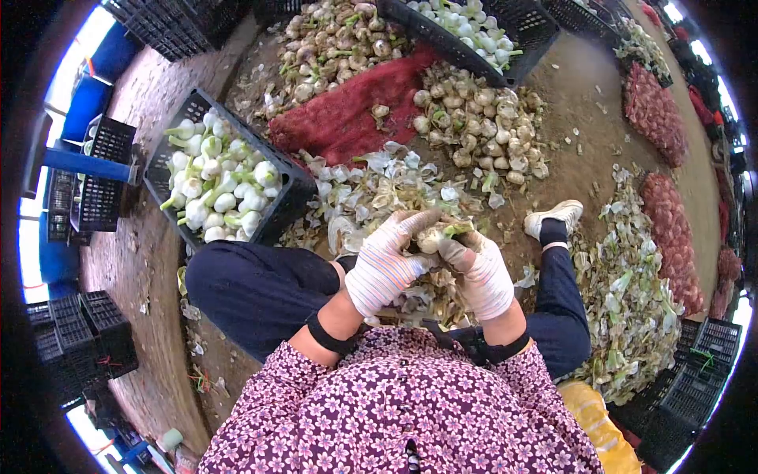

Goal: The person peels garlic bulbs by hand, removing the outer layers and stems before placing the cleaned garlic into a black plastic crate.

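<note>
Head cam: both hands, left point(385, 265) & right point(482, 272), pinching garlic bulb point(430, 237); black crate point(280, 207) w/ peeled garlic left, husks point(371, 186) ahead.

White garlic bulbs point(221, 189) with green stems filled a black crate point(288, 197); red mesh sack point(347, 110); purple floral blouse point(395, 411).

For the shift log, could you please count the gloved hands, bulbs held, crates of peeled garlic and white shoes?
Gloved hands: 2, left hand, right hand
Garlic bulb held: 1
Crates of peeled garlic: 2, left crate, top crate
White shoe: 1
Total: 6
</note>
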The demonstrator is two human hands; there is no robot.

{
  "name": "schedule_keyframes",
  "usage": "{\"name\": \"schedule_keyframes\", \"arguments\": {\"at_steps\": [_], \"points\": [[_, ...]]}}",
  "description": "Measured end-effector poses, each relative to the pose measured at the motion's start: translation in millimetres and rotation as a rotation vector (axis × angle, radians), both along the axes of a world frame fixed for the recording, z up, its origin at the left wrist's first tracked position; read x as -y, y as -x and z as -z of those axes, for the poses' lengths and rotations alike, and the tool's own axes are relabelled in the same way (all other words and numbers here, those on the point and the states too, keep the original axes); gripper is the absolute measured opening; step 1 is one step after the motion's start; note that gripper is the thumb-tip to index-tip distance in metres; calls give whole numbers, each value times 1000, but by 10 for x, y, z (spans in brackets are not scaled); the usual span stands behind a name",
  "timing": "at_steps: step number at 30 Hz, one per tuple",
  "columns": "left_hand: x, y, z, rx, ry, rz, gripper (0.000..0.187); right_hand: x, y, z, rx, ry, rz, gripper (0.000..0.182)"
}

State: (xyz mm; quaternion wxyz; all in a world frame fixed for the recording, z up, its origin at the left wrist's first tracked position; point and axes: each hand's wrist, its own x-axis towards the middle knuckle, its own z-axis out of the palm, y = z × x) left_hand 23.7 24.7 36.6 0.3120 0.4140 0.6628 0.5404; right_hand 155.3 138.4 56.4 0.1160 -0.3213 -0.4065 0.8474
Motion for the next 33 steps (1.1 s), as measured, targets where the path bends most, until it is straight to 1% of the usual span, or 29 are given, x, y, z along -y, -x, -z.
{"name": "schedule_keyframes", "arguments": {"at_steps": [1,3,5,6,7,8,9,10,12,13,14,15,16,17,18,19,20,21,22,23,24,25,26,27,28,29,30,32,33], "points": [[3,-14,-48,-62,11,6,67,-12,-23,-6,-5,-4,1,35],[19,-75,-72,-128,20,14,66,-26,-70,-7,74,-126,-63,32],[28,-181,-37,277,-53,-30,62,-18,-102,-51,77,-166,-47,30],[34,-184,-84,273,-55,-28,62,-11,-117,-68,85,-203,-33,28],[37,-170,-160,476,-10,-34,58,9,-125,7,80,-206,-30,28],[43,-152,-207,681,35,-40,56,44,-133,167,36,-368,3,25],[55,-103,-170,913,73,15,56,78,-138,277,-9,-531,36,23],[53,-158,-65,1141,-58,70,58,112,-144,314,-13,-535,35,23],[94,-206,9,1234,-63,-14,56,173,-117,302,37,-547,118,22],[102,-192,4,1231,-63,-15,56,163,-104,105,-2,-489,127,23],[96,-168,-6,895,-30,-95,52,154,-130,135,-3,-490,127,23],[87,-158,-31,557,-1,-170,49,126,-144,140,14,-606,130,24],[76,-180,-58,555,-5,-169,49,115,-147,125,30,-721,134,24],[64,-222,-88,403,-4,-133,47,172,-173,88,-10,-621,157,24],[68,-255,-138,253,-2,-98,45,202,-196,8,-9,-620,159,24],[75,-250,-217,422,16,-78,48,223,-214,-55,8,-607,127,25],[82,-219,-272,421,15,-79,48,235,-219,-82,23,-596,97,26],[101,-180,-313,580,8,-32,53,247,-242,-82,41,-524,112,25],[126,-135,-331,740,1,16,57,229,-259,-68,41,-524,111,25],[151,-65,-267,825,23,12,67,192,-275,-43,-23,-306,143,23],[157,-90,-276,825,23,13,67,169,-275,-32,-85,-87,173,22],[162,-130,-291,917,-60,49,71,171,-228,-109,-125,-35,210,21],[168,-151,-300,1006,-147,84,74,113,-191,-38,-126,-36,208,21],[192,-137,-229,1071,-99,130,77,30,-169,126,-86,-74,236,22],[207,-154,-245,1074,-98,131,77,-47,-170,280,-43,-110,267,24],[214,-167,-275,1050,-107,177,78,-127,-185,386,125,-329,185,29],[212,-162,-293,1022,-120,220,79,-91,-164,380,357,-827,110,42],[196,-137,-261,1014,-93,218,79,-291,-287,1554,336,-1039,248,55],[173,-130,-241,916,-93,167,75,-230,-333,1318,336,-1038,242,55]]}}
